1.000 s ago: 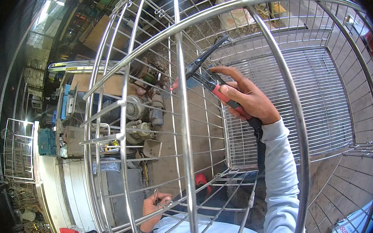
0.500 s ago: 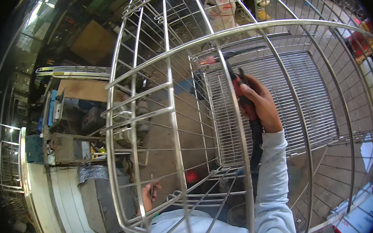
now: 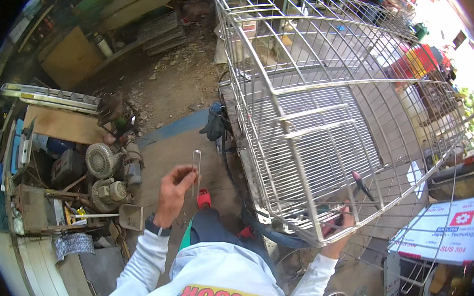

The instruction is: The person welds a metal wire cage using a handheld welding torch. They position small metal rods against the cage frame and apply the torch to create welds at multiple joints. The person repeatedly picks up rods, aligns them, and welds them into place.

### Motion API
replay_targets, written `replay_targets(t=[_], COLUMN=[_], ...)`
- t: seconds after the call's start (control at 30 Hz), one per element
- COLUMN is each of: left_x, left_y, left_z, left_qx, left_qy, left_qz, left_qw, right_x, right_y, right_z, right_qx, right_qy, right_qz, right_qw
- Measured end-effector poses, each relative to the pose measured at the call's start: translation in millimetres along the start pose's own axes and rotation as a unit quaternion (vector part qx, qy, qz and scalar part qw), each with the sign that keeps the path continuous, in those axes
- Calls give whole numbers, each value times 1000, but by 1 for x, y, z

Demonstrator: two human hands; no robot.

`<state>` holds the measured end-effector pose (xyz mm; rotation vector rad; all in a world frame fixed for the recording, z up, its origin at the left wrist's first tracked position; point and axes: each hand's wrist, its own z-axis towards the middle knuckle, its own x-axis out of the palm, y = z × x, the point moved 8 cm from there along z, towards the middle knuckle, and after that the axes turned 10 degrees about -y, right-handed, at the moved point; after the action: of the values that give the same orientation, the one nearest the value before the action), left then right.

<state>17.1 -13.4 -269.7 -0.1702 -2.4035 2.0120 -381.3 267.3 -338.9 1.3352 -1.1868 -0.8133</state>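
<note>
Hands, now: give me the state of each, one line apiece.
Left hand: closed, pinching a U-shaped bent wire held upright.
Right hand: closed on red-handled pliers, down at the wire cage.

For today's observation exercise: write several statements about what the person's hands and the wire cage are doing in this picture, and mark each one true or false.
1. The left hand holds a thin U-shaped metal rod upright. True.
2. The right hand is empty and hangs at the person's side. False: it holds red-handled pliers at the lower edge of the wire cage.
3. The wire cage is made of bare metal rods. True.
4. The U-shaped metal rod is already fixed to the cage. False: it is held apart from the cage, to its left.
5. A dark watch sits on the left wrist. True.
</note>
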Motion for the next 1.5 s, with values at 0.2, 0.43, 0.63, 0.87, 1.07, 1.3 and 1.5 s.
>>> replay_targets(t=[0.2,0.43,0.63,0.87,1.07,1.3,1.5], left_x=[29,88,122,118,115,111,115], left_y=[-116,-216,-215,-207,-203,-205,-200], left_z=[79,111,117,120,115,111,117], left_qx=[195,253,404,417,449,467,454], left_qy=[205,463,511,472,464,473,445], left_qz=[-150,-268,-230,-216,-160,-177,-178], left_qw=[947,806,723,746,746,726,751], right_x=[-21,49,121,225,320,357,357], right_y=[-13,5,2,89,157,170,177], right_z=[-115,-237,-334,-366,-289,-226,-212], right_qx=[-35,-107,-189,-282,-357,-390,-451], right_qy=[-209,-369,-544,-500,-343,-288,-325], right_qz=[39,122,189,156,46,15,-45], right_qw=[977,915,795,804,868,875,830])
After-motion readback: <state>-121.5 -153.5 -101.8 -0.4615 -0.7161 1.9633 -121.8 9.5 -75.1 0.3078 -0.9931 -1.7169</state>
